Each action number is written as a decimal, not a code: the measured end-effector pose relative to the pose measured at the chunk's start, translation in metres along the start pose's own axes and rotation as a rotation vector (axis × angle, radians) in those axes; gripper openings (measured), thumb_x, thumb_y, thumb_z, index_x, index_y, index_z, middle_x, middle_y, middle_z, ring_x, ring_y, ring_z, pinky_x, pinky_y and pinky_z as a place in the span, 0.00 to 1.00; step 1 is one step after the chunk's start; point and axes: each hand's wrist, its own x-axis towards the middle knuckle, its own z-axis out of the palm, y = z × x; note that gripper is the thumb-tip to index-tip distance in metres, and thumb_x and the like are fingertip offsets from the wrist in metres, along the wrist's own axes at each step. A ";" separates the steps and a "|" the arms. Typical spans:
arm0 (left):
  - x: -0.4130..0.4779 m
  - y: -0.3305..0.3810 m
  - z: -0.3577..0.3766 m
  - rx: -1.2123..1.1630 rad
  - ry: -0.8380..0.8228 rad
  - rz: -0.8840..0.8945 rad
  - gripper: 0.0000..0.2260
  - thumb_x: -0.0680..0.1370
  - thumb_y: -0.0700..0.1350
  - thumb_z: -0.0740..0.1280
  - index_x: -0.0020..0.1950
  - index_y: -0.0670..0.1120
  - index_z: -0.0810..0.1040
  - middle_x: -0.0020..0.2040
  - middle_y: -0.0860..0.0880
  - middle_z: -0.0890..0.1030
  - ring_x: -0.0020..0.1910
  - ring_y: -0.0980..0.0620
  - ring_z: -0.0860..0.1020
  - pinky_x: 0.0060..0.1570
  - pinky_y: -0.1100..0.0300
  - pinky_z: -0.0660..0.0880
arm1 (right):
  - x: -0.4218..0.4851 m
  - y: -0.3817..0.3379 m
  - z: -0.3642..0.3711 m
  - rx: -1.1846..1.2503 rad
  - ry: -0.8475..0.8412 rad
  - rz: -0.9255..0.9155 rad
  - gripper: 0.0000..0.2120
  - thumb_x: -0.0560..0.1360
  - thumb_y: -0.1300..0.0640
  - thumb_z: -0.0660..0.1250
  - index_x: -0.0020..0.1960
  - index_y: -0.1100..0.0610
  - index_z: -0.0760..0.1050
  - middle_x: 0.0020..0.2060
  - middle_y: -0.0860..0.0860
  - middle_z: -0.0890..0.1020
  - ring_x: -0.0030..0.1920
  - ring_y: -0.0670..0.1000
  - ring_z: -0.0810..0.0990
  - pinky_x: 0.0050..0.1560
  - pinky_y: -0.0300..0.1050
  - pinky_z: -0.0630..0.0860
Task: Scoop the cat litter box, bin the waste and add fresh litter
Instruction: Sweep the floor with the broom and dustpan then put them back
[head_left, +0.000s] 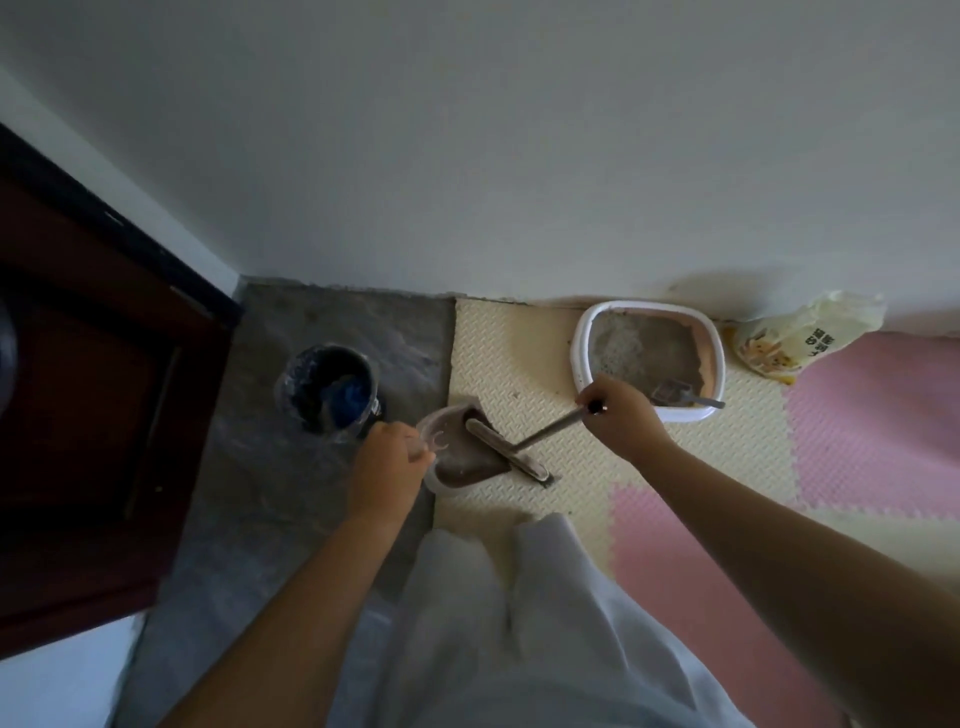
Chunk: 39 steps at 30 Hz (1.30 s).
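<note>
Cream foam mat (519, 364) covers the floor by the white wall, with pink tiles (857, 415) joined on at the right. The litter box (583, 332) sits on the cream part against the wall. It holds grey litter, and a scoop (675, 397) lies in its near corner with the handle poking over the rim.

Nearer, the left hand (387, 462) has its fingers curled round the handle of a dustpan (460, 470) resting where the mat meets the grey floor (311, 322). The right hand (621, 410) is closed round the end of a brush (506, 452), whose head lies across the pan's mouth.

A bin (291, 379) lined with a blue bag stands on the grey floor just left of the dustpan. A bag of litter (800, 338) leans at the wall, right of the box.
</note>
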 end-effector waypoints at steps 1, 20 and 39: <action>-0.003 0.000 0.001 -0.007 0.004 0.000 0.16 0.74 0.44 0.72 0.31 0.47 0.67 0.34 0.53 0.66 0.29 0.56 0.69 0.30 0.54 0.67 | 0.000 0.002 0.000 0.018 -0.010 0.058 0.07 0.72 0.62 0.68 0.48 0.53 0.79 0.45 0.47 0.79 0.43 0.48 0.77 0.41 0.39 0.71; -0.003 -0.036 -0.009 0.082 -0.077 0.100 0.10 0.77 0.44 0.68 0.57 0.43 0.76 0.53 0.46 0.73 0.47 0.49 0.76 0.47 0.55 0.76 | -0.015 -0.009 0.074 0.860 -0.405 0.920 0.05 0.78 0.68 0.58 0.44 0.67 0.70 0.42 0.60 0.77 0.26 0.49 0.78 0.21 0.33 0.73; 0.037 -0.027 -0.010 0.493 -0.133 0.329 0.10 0.79 0.50 0.62 0.53 0.45 0.76 0.50 0.48 0.76 0.43 0.50 0.77 0.36 0.61 0.66 | -0.042 0.003 0.064 0.428 -0.240 0.612 0.06 0.75 0.68 0.62 0.42 0.61 0.68 0.28 0.55 0.70 0.23 0.47 0.69 0.20 0.34 0.66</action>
